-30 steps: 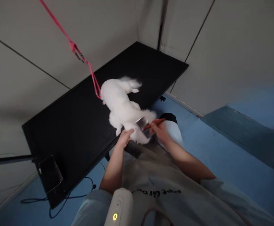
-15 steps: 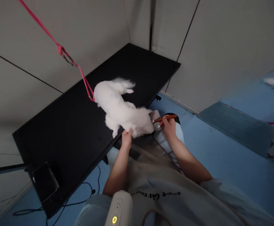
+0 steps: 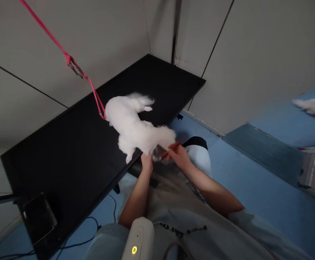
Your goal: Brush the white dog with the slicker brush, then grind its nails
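Observation:
A white, short-clipped dog (image 3: 130, 124) lies on a black ribbed table (image 3: 78, 151), its head at the near edge and turned toward my lap. My left hand (image 3: 147, 163) is closed at the lower side of the head, apparently on the fur there; its fingertips are partly hidden. In my right hand (image 3: 180, 157) is a slicker brush (image 3: 157, 152) with a wooden handle and a flat rectangular head. The brush head is against or just beside the dog's face, close to my left hand; exact contact is unclear.
A pink tether (image 3: 49, 34) with a metal clip hangs down to the dog's back. A black box-like tray (image 3: 39, 218) sits at the table's near-left end, above floor cables (image 3: 92, 236). A white device (image 3: 138, 240) hangs at my chest. To the right lies a teal mat (image 3: 263, 151).
My right hand has brought the brush leftward and nearer my body, from the right side of the dog's head toward my left hand. The view has shifted slightly.

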The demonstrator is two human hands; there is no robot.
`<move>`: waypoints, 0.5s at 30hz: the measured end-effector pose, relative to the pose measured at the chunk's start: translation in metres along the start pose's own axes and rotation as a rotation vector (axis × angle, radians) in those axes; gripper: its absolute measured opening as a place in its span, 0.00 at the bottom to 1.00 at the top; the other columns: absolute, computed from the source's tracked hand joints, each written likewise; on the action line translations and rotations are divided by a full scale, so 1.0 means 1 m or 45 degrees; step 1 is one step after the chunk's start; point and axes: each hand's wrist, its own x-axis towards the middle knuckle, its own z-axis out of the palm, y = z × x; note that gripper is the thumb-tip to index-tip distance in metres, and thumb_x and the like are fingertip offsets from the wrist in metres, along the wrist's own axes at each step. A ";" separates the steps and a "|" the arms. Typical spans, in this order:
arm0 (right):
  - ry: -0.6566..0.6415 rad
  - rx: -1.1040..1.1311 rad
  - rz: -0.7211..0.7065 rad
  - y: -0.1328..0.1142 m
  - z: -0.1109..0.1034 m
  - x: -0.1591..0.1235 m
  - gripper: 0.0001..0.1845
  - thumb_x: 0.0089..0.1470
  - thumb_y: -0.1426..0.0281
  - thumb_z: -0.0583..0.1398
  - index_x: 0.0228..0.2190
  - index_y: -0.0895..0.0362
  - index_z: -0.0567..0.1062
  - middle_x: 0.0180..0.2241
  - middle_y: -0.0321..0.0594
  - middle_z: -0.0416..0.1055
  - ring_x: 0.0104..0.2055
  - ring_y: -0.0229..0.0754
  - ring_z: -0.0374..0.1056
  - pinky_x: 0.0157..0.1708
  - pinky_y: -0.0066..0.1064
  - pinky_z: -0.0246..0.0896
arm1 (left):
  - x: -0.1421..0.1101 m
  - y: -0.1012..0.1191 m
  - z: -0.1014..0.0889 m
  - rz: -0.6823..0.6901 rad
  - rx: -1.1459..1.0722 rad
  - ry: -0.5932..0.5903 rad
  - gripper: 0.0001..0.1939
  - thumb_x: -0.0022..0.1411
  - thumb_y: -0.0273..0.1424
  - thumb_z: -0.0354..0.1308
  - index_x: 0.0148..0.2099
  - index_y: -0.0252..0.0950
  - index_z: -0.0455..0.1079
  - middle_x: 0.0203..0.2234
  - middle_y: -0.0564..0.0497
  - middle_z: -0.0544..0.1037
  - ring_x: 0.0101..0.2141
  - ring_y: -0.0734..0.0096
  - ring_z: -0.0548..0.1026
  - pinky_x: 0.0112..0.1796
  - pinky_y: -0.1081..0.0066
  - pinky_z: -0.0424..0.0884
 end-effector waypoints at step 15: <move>0.161 -0.171 -0.165 -0.041 0.018 0.033 0.13 0.51 0.60 0.59 0.33 0.54 0.65 0.17 0.30 0.68 0.18 0.36 0.65 0.20 0.27 0.57 | -0.012 0.002 0.009 -0.046 0.396 -0.033 0.07 0.41 0.29 0.67 0.22 0.35 0.71 0.18 0.54 0.73 0.28 0.67 0.73 0.32 0.71 0.70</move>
